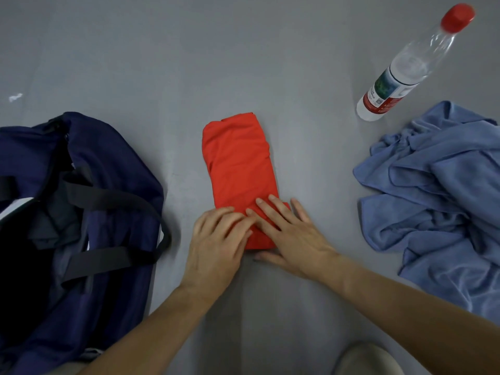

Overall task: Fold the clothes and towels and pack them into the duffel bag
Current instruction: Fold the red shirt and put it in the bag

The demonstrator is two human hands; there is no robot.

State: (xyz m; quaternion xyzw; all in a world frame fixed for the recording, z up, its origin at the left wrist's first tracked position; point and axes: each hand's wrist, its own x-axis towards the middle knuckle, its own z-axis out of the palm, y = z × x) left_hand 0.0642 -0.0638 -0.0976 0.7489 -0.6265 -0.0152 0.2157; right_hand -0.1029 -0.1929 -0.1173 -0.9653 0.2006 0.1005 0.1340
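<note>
Two bare forearms reach in from the bottom edge, and both hands lie on the near end of a folded red garment [238, 163], a long narrow bundle flat on the grey floor [162, 50] in the middle of the view. Resting on the garment's near left corner, the left hand [216, 239] has its fingers loosely bent and laid on the cloth, clasping nothing. Beside it the right hand [292, 234] is spread flat with straight fingers over the near right part, its thumb down on the floor along the near edge; the fingertips of the two hands touch. To the left, apart from the garment, sits the navy duffel bag [108, 158], its mouth open, dark straps [108, 196] draped across it and dark fabric showing inside. Well to the right lies a crumpled blue towel [438, 198], unfolded. Just beyond the towel, a clear plastic bottle [400, 71] with a red cap stands on the floor.
</note>
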